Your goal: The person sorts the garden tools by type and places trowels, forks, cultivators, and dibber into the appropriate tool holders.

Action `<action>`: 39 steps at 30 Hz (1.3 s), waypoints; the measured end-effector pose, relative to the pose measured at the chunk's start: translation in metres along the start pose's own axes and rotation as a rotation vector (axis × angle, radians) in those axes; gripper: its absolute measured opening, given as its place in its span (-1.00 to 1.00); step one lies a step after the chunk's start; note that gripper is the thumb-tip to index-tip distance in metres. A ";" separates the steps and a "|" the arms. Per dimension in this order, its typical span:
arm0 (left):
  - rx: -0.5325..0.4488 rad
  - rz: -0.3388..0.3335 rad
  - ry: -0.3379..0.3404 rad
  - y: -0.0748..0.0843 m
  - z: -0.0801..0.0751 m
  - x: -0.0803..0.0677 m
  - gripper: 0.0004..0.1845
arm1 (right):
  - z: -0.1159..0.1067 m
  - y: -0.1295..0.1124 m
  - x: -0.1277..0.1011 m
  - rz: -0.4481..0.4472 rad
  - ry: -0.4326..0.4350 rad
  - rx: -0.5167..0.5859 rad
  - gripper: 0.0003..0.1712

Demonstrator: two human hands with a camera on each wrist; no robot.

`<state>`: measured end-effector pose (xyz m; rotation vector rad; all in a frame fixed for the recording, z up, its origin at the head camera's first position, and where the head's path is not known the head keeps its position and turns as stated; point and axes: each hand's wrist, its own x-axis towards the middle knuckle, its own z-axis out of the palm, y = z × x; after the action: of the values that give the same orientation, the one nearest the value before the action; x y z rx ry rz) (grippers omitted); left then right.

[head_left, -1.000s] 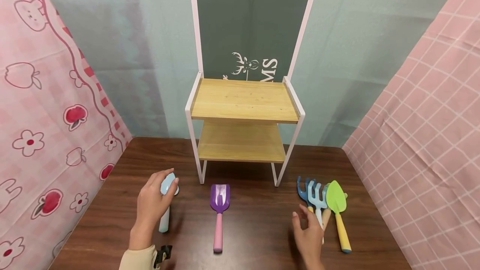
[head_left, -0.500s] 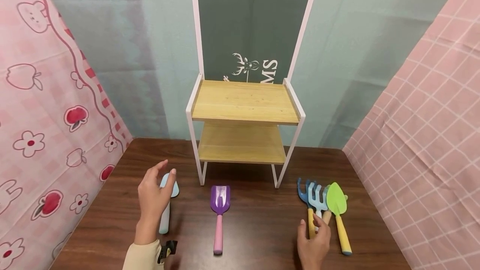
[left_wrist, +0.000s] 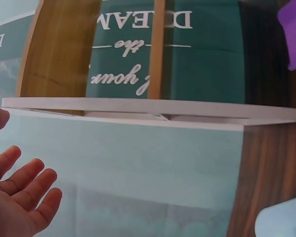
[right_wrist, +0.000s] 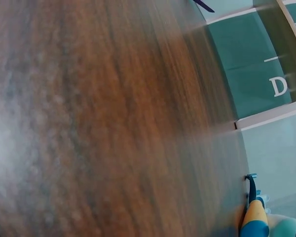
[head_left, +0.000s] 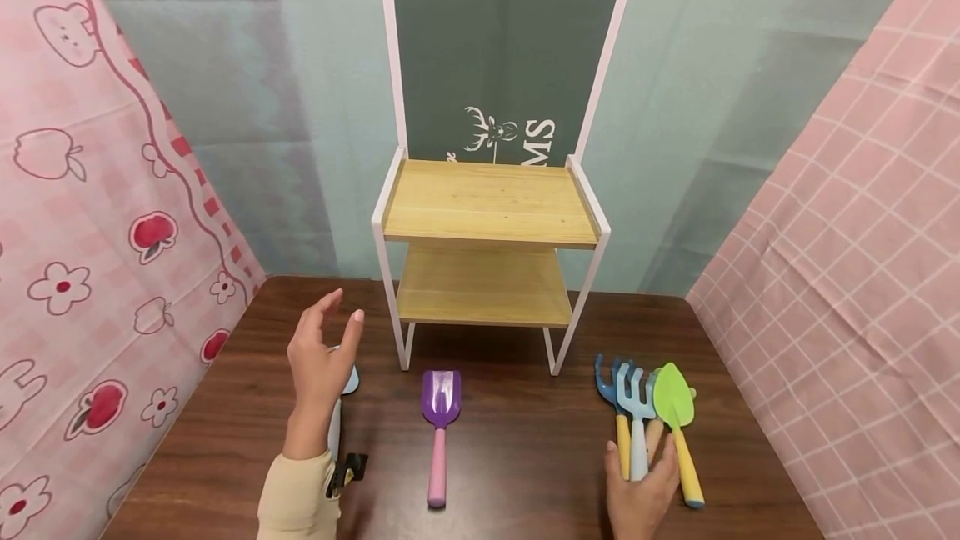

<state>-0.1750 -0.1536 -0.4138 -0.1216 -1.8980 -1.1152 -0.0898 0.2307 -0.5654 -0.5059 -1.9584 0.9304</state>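
My left hand point(head_left: 321, 354) hovers with straight, spread fingers point(left_wrist: 20, 196) just above a light blue trowel point(head_left: 335, 430) that lies on the dark wooden table point(head_left: 525, 457); its blade point(left_wrist: 283, 222) peeks out beside the palm. My right hand point(head_left: 643, 492) sits at the near ends of a bunch of garden tools: a dark blue rake point(head_left: 609, 377) with a yellow handle point(right_wrist: 255, 215), a light blue rake point(head_left: 636, 394) and a green trowel point(head_left: 672, 398). The thumb lies left of the rake handles and the fingers right of them. Whether it grips them is unclear.
A purple scoop point(head_left: 440, 398) with a pink handle lies mid-table between my hands. Behind it stands a white-framed two-tier wooden shelf point(head_left: 487, 202) with a green sign board. Pink patterned cloths hang at both sides of the table.
My left hand has lifted off the light blue trowel and opened upward. My right hand has slid toward me and to the right, from beside the rakes to their handle ends.
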 end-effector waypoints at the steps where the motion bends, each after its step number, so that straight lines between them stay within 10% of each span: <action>1: -0.012 0.001 0.003 0.001 0.001 0.001 -0.60 | 0.000 0.001 0.000 0.020 -0.006 -0.003 0.02; 18: -0.134 -0.038 0.051 0.061 0.002 0.031 -0.65 | -0.010 0.002 0.005 0.418 -0.143 0.008 0.03; 26: -0.181 -0.011 0.046 0.029 0.020 0.036 -0.61 | -0.012 0.005 0.002 0.519 -0.193 -0.001 0.03; 39: -0.211 -0.032 0.060 0.071 0.030 0.059 -0.65 | -0.010 0.017 0.006 0.582 -0.241 -0.106 -0.10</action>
<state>-0.1944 -0.1090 -0.3299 -0.1735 -1.7313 -1.3252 -0.0850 0.2497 -0.5718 -1.1080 -2.1230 1.2950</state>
